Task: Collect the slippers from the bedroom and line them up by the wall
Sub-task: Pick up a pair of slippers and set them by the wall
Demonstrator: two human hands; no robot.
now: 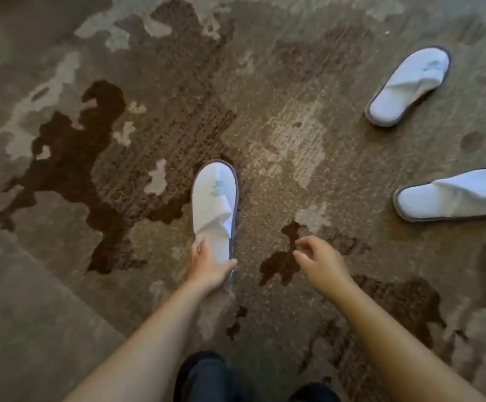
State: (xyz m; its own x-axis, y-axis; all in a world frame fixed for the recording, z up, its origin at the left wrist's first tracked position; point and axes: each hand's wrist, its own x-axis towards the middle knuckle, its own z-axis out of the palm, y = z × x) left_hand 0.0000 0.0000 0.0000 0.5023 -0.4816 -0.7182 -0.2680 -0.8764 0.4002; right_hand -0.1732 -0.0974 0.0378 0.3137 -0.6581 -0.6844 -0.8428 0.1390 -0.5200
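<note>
Slipper [217,207] runs lengthwise away from me, heel gripped in my left hand [207,266]; right hand [318,264] hovers alongside, fingers loosely open, empty.

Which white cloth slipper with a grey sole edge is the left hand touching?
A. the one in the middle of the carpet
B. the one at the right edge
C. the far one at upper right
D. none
A: the left hand rests on the heel end of the middle white cloth slipper; the right hand hovers empty.

Dim, warm, soft light; slightly blurred throughout, with wide-angle stretching toward the edges.
</note>
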